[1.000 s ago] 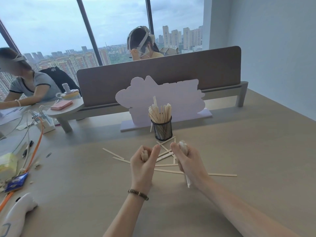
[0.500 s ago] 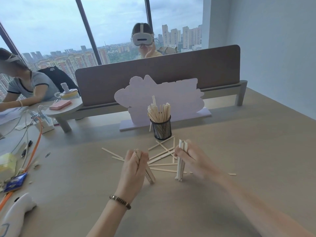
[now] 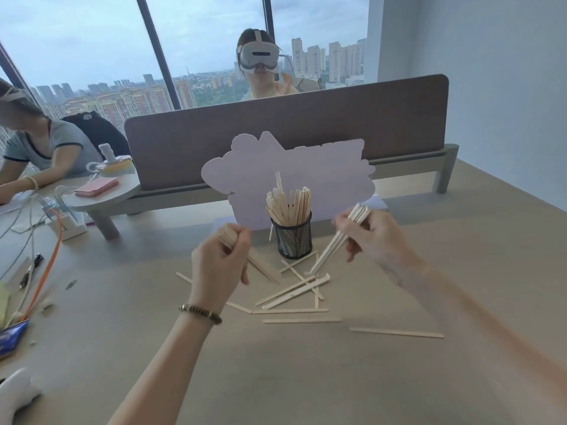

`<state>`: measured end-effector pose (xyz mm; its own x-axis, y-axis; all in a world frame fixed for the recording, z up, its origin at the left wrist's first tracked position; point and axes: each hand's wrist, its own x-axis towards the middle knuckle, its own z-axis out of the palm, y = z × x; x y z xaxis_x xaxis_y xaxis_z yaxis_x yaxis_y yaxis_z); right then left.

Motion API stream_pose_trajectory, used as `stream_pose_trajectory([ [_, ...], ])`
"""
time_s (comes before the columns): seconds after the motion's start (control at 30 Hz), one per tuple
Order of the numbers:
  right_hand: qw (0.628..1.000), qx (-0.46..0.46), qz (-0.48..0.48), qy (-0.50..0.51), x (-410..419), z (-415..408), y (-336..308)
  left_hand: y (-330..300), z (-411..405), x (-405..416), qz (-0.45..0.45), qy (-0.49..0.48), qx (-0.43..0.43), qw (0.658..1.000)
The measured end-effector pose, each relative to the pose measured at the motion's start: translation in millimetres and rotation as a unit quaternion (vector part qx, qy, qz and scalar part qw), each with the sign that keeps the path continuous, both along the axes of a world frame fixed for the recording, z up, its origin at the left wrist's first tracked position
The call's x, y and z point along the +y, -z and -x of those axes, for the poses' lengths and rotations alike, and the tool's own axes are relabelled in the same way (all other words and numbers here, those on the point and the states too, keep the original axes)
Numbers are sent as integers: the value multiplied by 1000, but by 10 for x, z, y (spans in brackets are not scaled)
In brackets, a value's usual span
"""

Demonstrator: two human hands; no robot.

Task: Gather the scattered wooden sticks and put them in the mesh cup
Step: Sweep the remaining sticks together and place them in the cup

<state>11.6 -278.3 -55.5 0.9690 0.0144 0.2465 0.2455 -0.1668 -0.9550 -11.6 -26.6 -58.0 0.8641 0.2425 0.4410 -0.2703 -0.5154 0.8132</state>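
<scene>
A black mesh cup [image 3: 294, 239] stands upright on the tan table, filled with several upright wooden sticks [image 3: 290, 202]. My left hand [image 3: 219, 265] is raised left of the cup and grips a slanted bundle of sticks [image 3: 260, 266]. My right hand [image 3: 372, 237] is raised right of the cup, closed around another bundle of sticks [image 3: 333, 245] that tilts up to the right. Several loose sticks [image 3: 296, 294] lie scattered on the table in front of the cup, and one lone stick [image 3: 396, 332] lies further right.
A pale cut-out board [image 3: 245, 179] stands just behind the cup, with a brown desk divider [image 3: 383, 121] beyond it. Cables [image 3: 46, 271], a power strip and small clutter fill the left side. Two people sit beyond the desk. A white device [image 3: 15, 397] lies at the bottom left.
Both hands have lifted their stick bundles off the table and risen toward the cup, one on each side. The right bundle has tilted from upright to slanted.
</scene>
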Motion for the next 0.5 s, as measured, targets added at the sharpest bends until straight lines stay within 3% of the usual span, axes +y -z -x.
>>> stream_pose_trajectory([
  [0.23, 996, -67, -21, 60, 66, -871, -354, -357, -849, -130, 28, -13, -66, 997],
  [0.37, 994, -76, 49, 53, 133, -1175, -369, -375, -1168, -210, -7, -34, -74, 997],
  [0.5, 982, -61, 178, 26, 182, -1269, -311, -258, -1351, -268, -24, -26, -52, 998],
])
